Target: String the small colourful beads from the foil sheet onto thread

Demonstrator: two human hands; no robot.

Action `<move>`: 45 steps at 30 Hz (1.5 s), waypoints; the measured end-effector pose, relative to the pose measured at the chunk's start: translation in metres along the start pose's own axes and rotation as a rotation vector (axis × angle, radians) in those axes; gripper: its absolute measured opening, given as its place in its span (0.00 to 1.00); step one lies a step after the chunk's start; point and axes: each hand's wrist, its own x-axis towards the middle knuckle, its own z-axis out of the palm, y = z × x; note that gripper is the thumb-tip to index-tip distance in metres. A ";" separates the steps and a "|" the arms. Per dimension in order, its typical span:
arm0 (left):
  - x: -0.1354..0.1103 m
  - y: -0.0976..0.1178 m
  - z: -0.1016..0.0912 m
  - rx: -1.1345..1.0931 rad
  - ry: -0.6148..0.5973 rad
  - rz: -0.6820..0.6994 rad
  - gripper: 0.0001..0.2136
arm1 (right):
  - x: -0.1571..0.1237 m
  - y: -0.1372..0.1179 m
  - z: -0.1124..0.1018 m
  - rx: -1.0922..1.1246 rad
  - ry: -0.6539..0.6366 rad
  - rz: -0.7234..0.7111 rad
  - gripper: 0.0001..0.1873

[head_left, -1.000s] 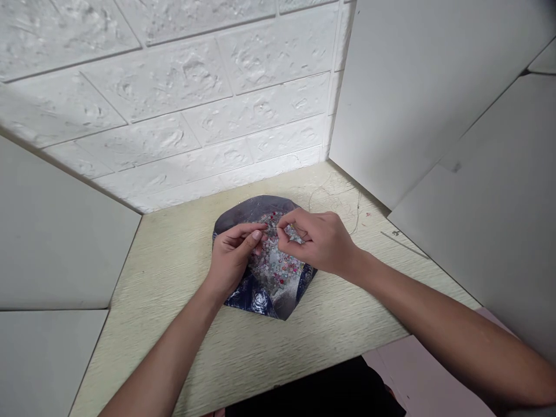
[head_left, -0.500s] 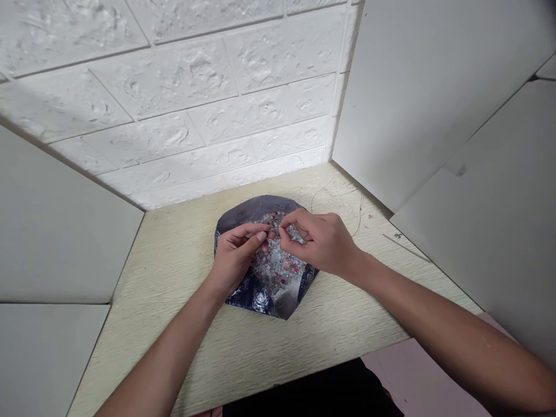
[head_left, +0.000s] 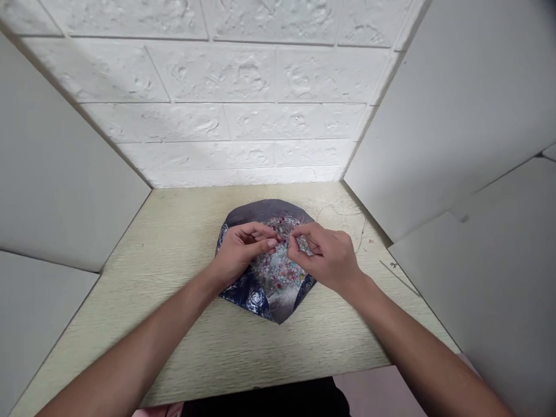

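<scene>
A dark blue cloth pouch [head_left: 249,294] with pale rose prints and a grey inside lies spread open on the table. Small beads [head_left: 280,275], mostly clear with red and pink ones among them, fill its middle. Over the beads, my left hand [head_left: 238,249] has thumb and fingers pinched together. Close to its fingertips, my right hand [head_left: 325,253] also pinches with thumb and forefinger. Whatever lies between the fingers of either hand is too fine to make out.
The pale wooden table [head_left: 186,330] ends at a white brick-patterned wall [head_left: 226,75]. White panels [head_left: 56,156] stand at both sides. Fine loose thread [head_left: 364,231] lies at the back right, with a thin grey strip [head_left: 399,278] near the right panel.
The camera view has turned, so the wall looks level now. My right fingertips are slightly nearer the left ones; both hands remain pinched above the beads.
</scene>
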 end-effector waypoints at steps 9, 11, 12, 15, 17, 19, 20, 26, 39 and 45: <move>-0.001 -0.002 -0.002 0.025 -0.028 0.046 0.07 | -0.002 -0.001 0.001 0.022 -0.018 -0.003 0.03; 0.000 -0.003 -0.002 0.019 -0.036 0.048 0.07 | -0.001 -0.001 0.002 0.030 -0.052 -0.006 0.03; 0.000 -0.004 -0.002 0.017 -0.036 0.048 0.07 | -0.001 -0.001 0.002 0.033 -0.062 -0.005 0.03; 0.001 -0.004 -0.002 0.015 -0.040 0.046 0.07 | -0.002 -0.001 0.001 0.038 -0.056 0.010 0.02; 0.002 -0.004 -0.002 0.002 -0.049 0.038 0.07 | -0.002 -0.001 0.001 0.042 -0.062 0.025 0.02; 0.001 -0.003 -0.002 -0.018 -0.056 0.032 0.07 | -0.003 -0.001 0.001 0.044 -0.083 0.031 0.02; 0.001 -0.003 -0.002 -0.028 -0.060 0.026 0.07 | -0.003 -0.001 0.001 0.041 -0.090 0.031 0.02; 0.001 -0.001 -0.001 -0.084 -0.067 -0.027 0.07 | -0.004 -0.001 0.002 0.019 -0.082 0.046 0.02; 0.002 -0.003 -0.004 -0.056 -0.076 -0.017 0.07 | -0.004 -0.001 0.002 0.028 -0.061 0.023 0.03; 0.002 -0.003 -0.004 -0.043 -0.098 -0.024 0.07 | -0.006 0.000 0.001 0.032 -0.081 0.013 0.04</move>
